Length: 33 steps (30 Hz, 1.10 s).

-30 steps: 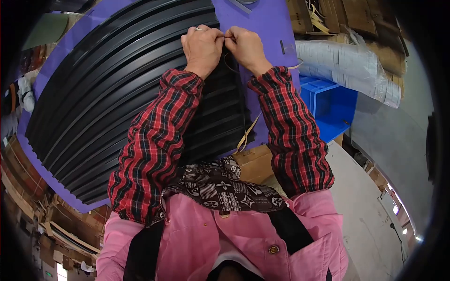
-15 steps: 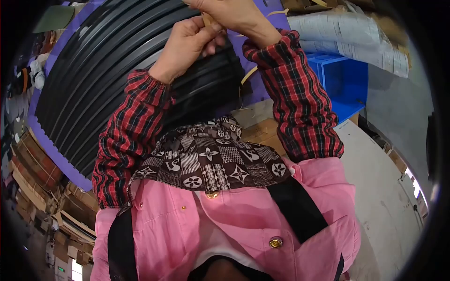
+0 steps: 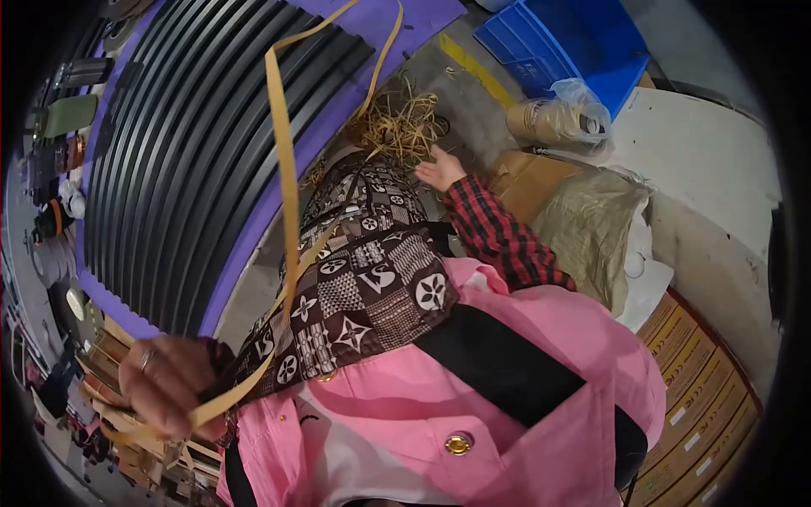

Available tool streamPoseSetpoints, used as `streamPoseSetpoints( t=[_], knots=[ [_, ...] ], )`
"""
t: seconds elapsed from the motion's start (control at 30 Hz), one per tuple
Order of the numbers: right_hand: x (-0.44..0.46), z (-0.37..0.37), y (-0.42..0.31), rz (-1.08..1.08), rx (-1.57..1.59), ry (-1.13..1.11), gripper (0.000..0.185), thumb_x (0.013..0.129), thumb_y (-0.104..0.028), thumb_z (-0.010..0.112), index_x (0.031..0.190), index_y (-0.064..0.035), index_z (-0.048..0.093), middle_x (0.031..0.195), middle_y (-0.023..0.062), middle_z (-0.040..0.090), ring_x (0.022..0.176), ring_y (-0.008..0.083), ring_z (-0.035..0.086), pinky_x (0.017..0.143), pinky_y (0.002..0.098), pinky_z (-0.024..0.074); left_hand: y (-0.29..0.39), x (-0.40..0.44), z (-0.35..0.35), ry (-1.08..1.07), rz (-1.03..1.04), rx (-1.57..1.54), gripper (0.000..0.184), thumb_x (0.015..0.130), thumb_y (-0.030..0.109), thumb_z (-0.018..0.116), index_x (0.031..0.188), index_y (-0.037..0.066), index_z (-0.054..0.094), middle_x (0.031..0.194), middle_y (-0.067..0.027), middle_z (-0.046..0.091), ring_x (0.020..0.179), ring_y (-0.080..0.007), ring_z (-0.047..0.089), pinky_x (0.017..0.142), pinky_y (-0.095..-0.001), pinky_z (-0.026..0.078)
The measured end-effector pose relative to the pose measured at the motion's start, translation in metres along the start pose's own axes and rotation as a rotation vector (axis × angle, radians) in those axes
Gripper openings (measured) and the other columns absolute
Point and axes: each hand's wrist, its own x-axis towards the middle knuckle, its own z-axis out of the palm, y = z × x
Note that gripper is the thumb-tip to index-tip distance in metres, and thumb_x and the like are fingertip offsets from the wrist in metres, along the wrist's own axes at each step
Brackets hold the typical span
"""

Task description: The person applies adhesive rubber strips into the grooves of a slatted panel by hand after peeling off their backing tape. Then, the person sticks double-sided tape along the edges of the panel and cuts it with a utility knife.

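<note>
At the lower left, my left hand (image 3: 165, 380) is closed on a long tan strip (image 3: 283, 135), a ring on one finger. From this hand the strip runs across the patterned apron (image 3: 346, 279), rises in a loose bend and passes over the black ribbed pieces (image 3: 194, 160). These pieces lie side by side on a purple surface (image 3: 228, 291). My right hand (image 3: 441, 169) is open, fingers spread and apparently holding nothing. It is beside a tangled heap of similar tan strips (image 3: 397, 127) low down past the apron.
A blue plastic bin (image 3: 549, 46) stands at the upper right. Near it are a brown roll in clear plastic (image 3: 557, 122), an opened cardboard box (image 3: 532, 182) and a crumpled olive sheet (image 3: 587, 232). Printed cartons (image 3: 701, 397) are stacked at the lower right.
My hands, together over the black pieces before, are now far apart. My left hand has come down leftward with the strip; my right hand has opened beside the heap. The view has turned.
</note>
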Motion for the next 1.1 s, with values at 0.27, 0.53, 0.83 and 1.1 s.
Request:
streamPoseSetpoints(
  t=[0.27, 0.53, 0.83, 1.1],
  knots=[
    [0.063, 0.026, 0.084, 0.391, -0.117, 0.274, 0.062, 0.084, -0.042, 0.036, 0.129, -0.0059, 0.012, 0.133, 0.0121, 0.017, 0.111, 0.0321, 0.034, 0.085, 0.0425, 0.0395, 0.014, -0.108, 0.135, 0.253, -0.041, 0.192, 0.014, 0.071, 0.007, 0.058, 0.084, 0.001, 0.057, 0.066, -0.0085, 0.057, 0.052, -0.0132, 0.05, 0.045, -0.0246, 0.041],
    [0.082, -0.002, 0.152, 0.039, 0.139, 0.004, 0.051, 0.087, -0.04, 0.027, 0.122, -0.0032, 0.031, 0.115, 0.017, 0.041, 0.094, 0.0279, 0.048, 0.079, 0.038, 0.0436, 0.007, -0.283, 0.243, 1.462, -0.32, 0.846, 0.017, 0.074, 0.012, 0.055, 0.086, 0.001, 0.057, 0.067, -0.0064, 0.056, 0.053, -0.0112, 0.048, 0.046, -0.0234, 0.039],
    [0.158, -0.038, 0.088, -0.025, 0.065, -0.471, 0.033, 0.087, -0.017, 0.038, 0.056, -0.0051, 0.043, 0.054, 0.0054, 0.041, 0.046, 0.0169, 0.037, 0.046, 0.0314, 0.0351, 0.029, -0.477, 0.316, 2.318, -1.138, 1.026, 0.021, 0.078, 0.018, 0.053, 0.088, 0.0, 0.056, 0.068, -0.004, 0.055, 0.054, -0.0089, 0.045, 0.048, -0.022, 0.036],
    [-0.064, 0.064, 0.035, -0.308, 0.132, -0.77, 0.016, 0.084, -0.007, 0.043, 0.097, -0.0004, 0.047, 0.077, 0.006, 0.053, 0.061, 0.012, 0.05, 0.054, 0.0213, 0.0438, -0.004, -0.368, 0.183, 1.751, -1.515, 1.4, 0.027, 0.081, 0.023, 0.05, 0.09, -0.001, 0.056, 0.069, -0.0019, 0.054, 0.054, -0.0069, 0.043, 0.049, -0.0208, 0.034]
  ],
)
